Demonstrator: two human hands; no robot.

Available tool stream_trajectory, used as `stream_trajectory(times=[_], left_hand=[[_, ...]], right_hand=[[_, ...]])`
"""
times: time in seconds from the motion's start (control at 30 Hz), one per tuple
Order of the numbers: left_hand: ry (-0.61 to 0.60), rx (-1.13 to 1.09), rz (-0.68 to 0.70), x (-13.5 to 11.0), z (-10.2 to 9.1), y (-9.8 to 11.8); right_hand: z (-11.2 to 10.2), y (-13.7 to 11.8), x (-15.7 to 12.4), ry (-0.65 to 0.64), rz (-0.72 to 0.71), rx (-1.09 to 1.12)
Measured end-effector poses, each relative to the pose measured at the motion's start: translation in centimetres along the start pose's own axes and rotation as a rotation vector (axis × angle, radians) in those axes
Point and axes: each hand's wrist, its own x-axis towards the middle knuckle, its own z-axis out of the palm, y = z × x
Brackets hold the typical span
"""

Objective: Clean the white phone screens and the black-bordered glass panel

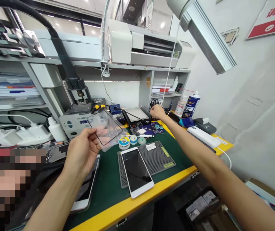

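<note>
The left hand point(83, 150) is hovering closest, its fingers pinching one edge of a thin glass panel point(105, 126) and holding it tilted above the desk point(108, 189), at ten o'clock from the white phone point(137, 171) lying on the grey mat point(159, 158). The right hand point(157, 111) is reaching out to one o'clock, by the right edge of the heating plate point(137, 115). Whether its fingers are gripping anything I cannot tell. Held by so little, the glass is probably risking a slip or a crack.

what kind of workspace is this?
Most likely a phone repair bench: a white smartphone lies on a grey work mat, solder wire spools sit beyond it, and the left hand holds a bare glass screen panel.
</note>
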Motion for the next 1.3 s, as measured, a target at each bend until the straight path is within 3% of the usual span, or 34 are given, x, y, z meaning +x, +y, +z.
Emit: stream_trajectory(times=[0.3,0.7,1.3], left_hand=[[-0.089,0.082,0.056,-0.1,-0.4,-0.6],[-0.098,0.09,0.078,-0.7,-0.3,-0.4],[-0.105,0.103,0.086,-0.6,-0.4,-0.8]], right_hand=[[2.0,-3.2,3.5,-0.169,0.132,-0.19],[1.3,-1.7,3.6,0.028,0.175,-0.152],[1.2,0.0,2.7,0.008,0.125,-0.014]])
